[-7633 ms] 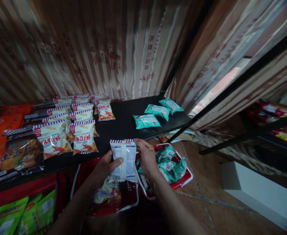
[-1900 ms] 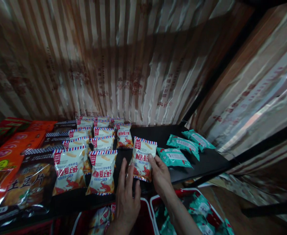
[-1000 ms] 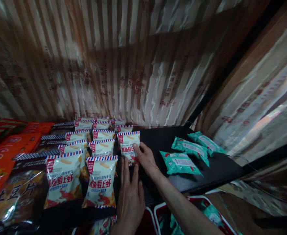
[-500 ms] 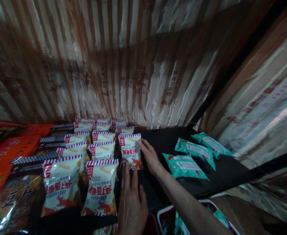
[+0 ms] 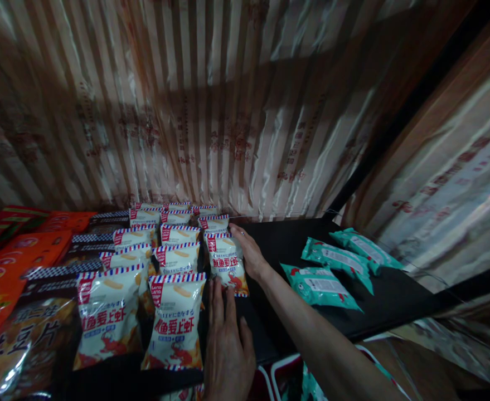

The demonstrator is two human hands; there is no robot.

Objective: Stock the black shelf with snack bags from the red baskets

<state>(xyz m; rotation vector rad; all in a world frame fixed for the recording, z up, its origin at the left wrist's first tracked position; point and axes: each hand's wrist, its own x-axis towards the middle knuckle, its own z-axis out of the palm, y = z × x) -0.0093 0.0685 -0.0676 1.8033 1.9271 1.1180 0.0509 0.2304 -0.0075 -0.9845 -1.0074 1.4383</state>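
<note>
Two bare hands, the right hand (image 5: 251,256) and the left hand (image 5: 230,351), frame a cream-and-orange plastic snack packet (image 5: 226,257) with striped red-and-blue edges on a flat black shelf (image 5: 265,231).

The right fingers lie nearly straight beside its right edge, gripping nothing; the left fingers, straight and slightly parted, overlap its lower edge, whether pressing I cannot tell. The packet fronts the rightmost of three columns of matching packets (image 5: 175,323), two visible behind it; overlap prevents a sure total. Beyond the right wrist lie three teal plastic packets (image 5: 324,287). Half a second ago the right fingertips sat at the packet's side; now they reach past its top corner. The left hand lies back-up, and the right forearm slants across the shelf.
</note>
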